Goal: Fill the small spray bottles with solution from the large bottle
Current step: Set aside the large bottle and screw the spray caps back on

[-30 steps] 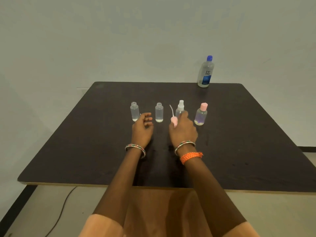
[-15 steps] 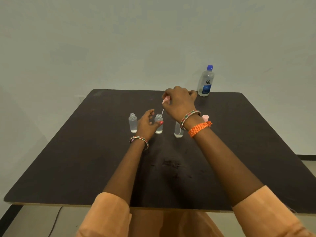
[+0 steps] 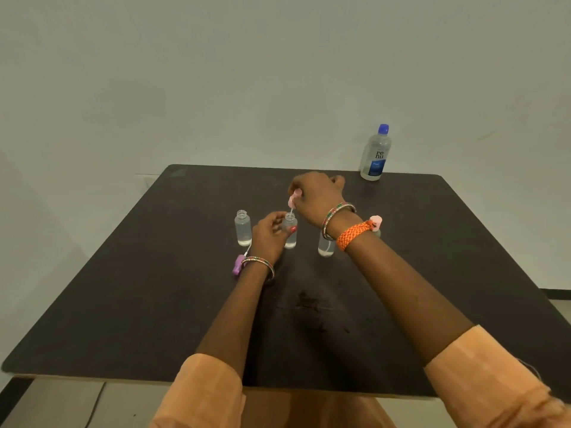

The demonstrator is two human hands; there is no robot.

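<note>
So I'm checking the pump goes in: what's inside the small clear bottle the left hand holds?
The small clear bottle holds clear liquid. The thin white dip tube of the pink spray cap reaches its open neck; the left hand covers one side.

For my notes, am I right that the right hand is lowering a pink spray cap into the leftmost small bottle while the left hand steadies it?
Not quite: the head view shows the right hand lowering the pink spray cap into the second bottle from the left, steadied by the left hand.
</note>
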